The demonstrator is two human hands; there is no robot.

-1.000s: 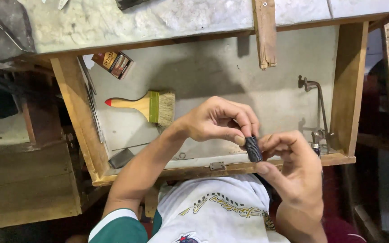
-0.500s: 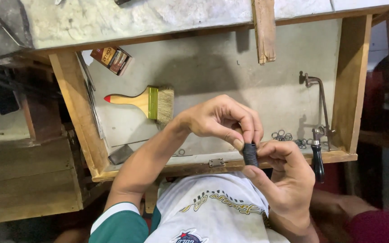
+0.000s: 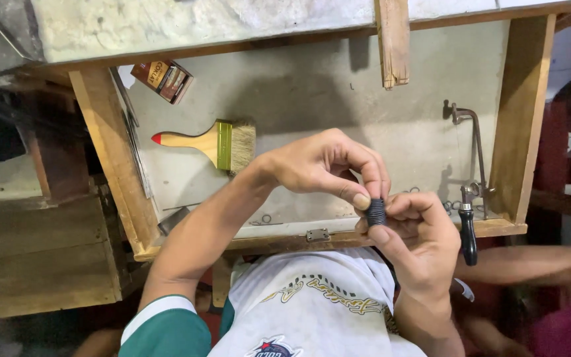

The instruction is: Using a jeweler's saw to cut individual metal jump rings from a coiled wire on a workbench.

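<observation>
Nearest us, our right hand [image 3: 418, 244] comes up from below with the wrist bent, palm turned inward, thumb and curled fingers clamped on a small dark ribbed cylinder [image 3: 375, 211]. Our left hand [image 3: 325, 165] reaches in from the lower left — forearm running diagonally, green sleeve with a white cuff at the elbow — and arches over the top, thumb and fingertips pinched on that same cylinder. So both hands are closed on it, and it sits between them, held in the air just above the front wooden edge of the drawer tray [image 3: 299, 241].

Past the hands, inside the tray: a paintbrush [image 3: 209, 143] with a wooden handle and red tip lies flat at left, a small brown box [image 3: 163, 79] near the back-left corner, and a metal-frame saw with a black handle [image 3: 468, 198] along the right wall.
</observation>
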